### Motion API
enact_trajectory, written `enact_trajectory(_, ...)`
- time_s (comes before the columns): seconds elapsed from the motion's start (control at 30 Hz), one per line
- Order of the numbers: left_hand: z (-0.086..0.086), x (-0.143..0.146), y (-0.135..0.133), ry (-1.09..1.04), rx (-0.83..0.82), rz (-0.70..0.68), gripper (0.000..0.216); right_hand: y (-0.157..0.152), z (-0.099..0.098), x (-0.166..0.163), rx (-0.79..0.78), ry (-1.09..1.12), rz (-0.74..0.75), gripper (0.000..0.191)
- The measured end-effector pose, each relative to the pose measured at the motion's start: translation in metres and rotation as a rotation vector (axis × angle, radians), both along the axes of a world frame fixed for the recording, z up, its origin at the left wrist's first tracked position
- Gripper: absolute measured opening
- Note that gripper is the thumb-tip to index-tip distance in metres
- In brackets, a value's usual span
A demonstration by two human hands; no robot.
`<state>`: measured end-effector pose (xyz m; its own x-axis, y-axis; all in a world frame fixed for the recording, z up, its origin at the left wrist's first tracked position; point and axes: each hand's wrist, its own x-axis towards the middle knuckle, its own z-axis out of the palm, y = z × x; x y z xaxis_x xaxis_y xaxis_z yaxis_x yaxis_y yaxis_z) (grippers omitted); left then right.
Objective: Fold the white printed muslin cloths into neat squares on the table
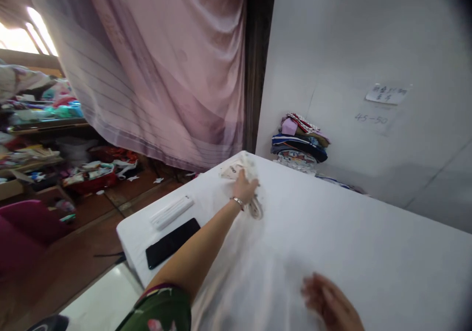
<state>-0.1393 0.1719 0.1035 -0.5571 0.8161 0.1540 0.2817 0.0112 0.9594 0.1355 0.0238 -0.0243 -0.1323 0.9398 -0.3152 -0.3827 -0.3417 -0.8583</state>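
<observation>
right hand [331, 304] blurred | cloth [233, 169] under left hand [244, 188] fingers, seemingly gripped

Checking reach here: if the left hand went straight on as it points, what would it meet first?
The pale cloth that the left hand seems to rest on; past it, probably the table corner and the wall.

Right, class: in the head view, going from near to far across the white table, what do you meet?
Right hand → black phone → white strip → left hand on pale cloth → stack of folded fabrics.
</observation>
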Motion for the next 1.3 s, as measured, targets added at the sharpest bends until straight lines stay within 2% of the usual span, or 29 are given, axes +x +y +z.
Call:
enact_trajectory(0.1, -0.021, 0.071, -0.055, 0.510, -0.070, -0.531, 0.042, 0.020, 0.025, 0.024, 0.066, 0.203, -0.150, 0.049)
enact_trajectory(0.17, -0.040, 0.108, -0.098, 0.653, -0.035, -0.937, 0.045, 0.025, 0.028, 0.040, 0.018, 0.223, -0.166, 0.057)
enact_trajectory(0.2, -0.048, 0.121, -0.116, 0.677, -0.042, -1.089, 0.040, 0.025, 0.026, 0.046, 0.001, 0.201, -0.155, 0.063)
enact_trajectory(0.27, -0.058, 0.136, -0.138, 0.675, -0.077, -1.217, 0.036, 0.022, 0.021, 0.055, 0.002, 0.130, -0.110, 0.071)
enact_trajectory(0.37, -0.059, 0.145, -0.138, 0.604, -0.138, -1.078, 0.031, 0.018, 0.017, 0.058, 0.055, 0.067, -0.025, 0.075)
enact_trajectory(0.5, -0.051, 0.152, -0.121, 0.557, -0.151, -0.862, 0.032, 0.019, 0.020, 0.054, 0.081, 0.149, 0.029, 0.080)
enact_trajectory(0.67, -0.063, 0.170, -0.130, 0.535, -0.129, -0.844, 0.050, 0.016, 0.023, 0.049, 0.060, 0.218, 0.045, 0.073)
enact_trajectory(0.73, -0.068, 0.177, -0.136, 0.460, -0.147, -0.833, 0.056, 0.011, 0.025, 0.044, 0.085, 0.207, 0.032, 0.071)
enact_trajectory(0.8, -0.069, 0.182, -0.138, 0.289, -0.193, -0.808, 0.059, 0.006, 0.029, 0.037, 0.167, 0.125, -0.018, 0.067)
enact_trajectory(0.9, -0.064, 0.180, -0.136, 0.041, -0.210, -0.752, 0.056, -0.001, 0.034, 0.026, 0.391, -0.173, -0.088, 0.060)
enact_trajectory(1.0, -0.062, 0.170, -0.134, -0.159, -0.232, -0.647, 0.051, -0.011, 0.037, 0.016, 0.689, -0.478, 0.009, 0.056)
enact_trajectory(1.07, -0.064, 0.163, -0.134, -0.326, -0.241, -0.600, 0.050, -0.017, 0.036, 0.012, 0.819, -0.597, 0.106, 0.059)
enact_trajectory(1.17, -0.071, 0.154, -0.137, -0.478, -0.175, -0.555, 0.051, -0.026, 0.033, 0.009, 0.798, -0.620, 0.184, 0.060)
enact_trajectory(1.23, -0.075, 0.152, -0.139, -0.496, -0.125, -0.534, 0.050, -0.029, 0.032, 0.009, 0.717, -0.524, 0.176, 0.053)
enact_trajectory(1.3, -0.076, 0.151, -0.141, -0.485, -0.097, -0.521, 0.050, -0.028, 0.033, 0.010, 0.608, -0.356, 0.103, 0.051)
